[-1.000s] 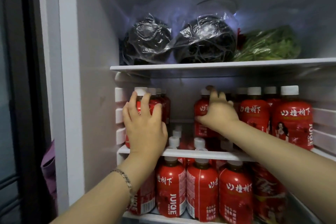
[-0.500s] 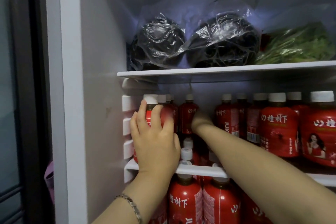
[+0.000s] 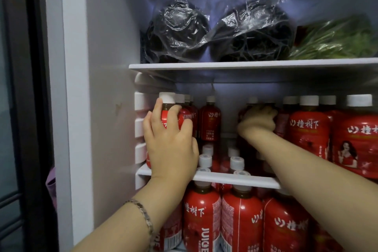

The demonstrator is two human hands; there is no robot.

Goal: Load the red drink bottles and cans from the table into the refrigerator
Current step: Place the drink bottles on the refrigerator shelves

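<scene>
Inside each hand, a bottle
Left hand [image 3: 170, 141] grips red white-capped plastic bottle [image 3: 166, 112], right hand [image 3: 256, 121] farther red bottle [image 3: 252, 100]; seat both upright.

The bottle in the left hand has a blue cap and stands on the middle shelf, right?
No. The head view shows its cap is white, not blue. The left hand does hold that red bottle, standing on the middle shelf.
</scene>
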